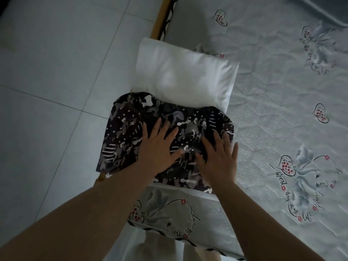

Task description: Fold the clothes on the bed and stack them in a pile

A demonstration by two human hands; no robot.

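Our fingers lie straight and spread, gripping nothing: both palms press flat on the dark camouflage-print garment (143,129). The left hand (158,147) rests near the middle of the cloth, fingertips pointing away from us toward the white pillow (184,76). The right hand (218,157) sits just beside it, its outer fingers (234,153) reaching the garment's right edge, where the cloth meets the pale bedsheet (282,91). The two thumbs are close together over the middle of the cloth.

The garment lies folded into a rough rectangle at the edge of the bed, directly under our fingers. Beyond our fingertips its far edge touches and slightly overlaps the pillow. Left of our left fingers the cloth hangs past the wooden bed frame (160,19), above the tiled floor (56,72). To the right of our right fingers the sheet spreads out, printed with hearts, flowers and script.
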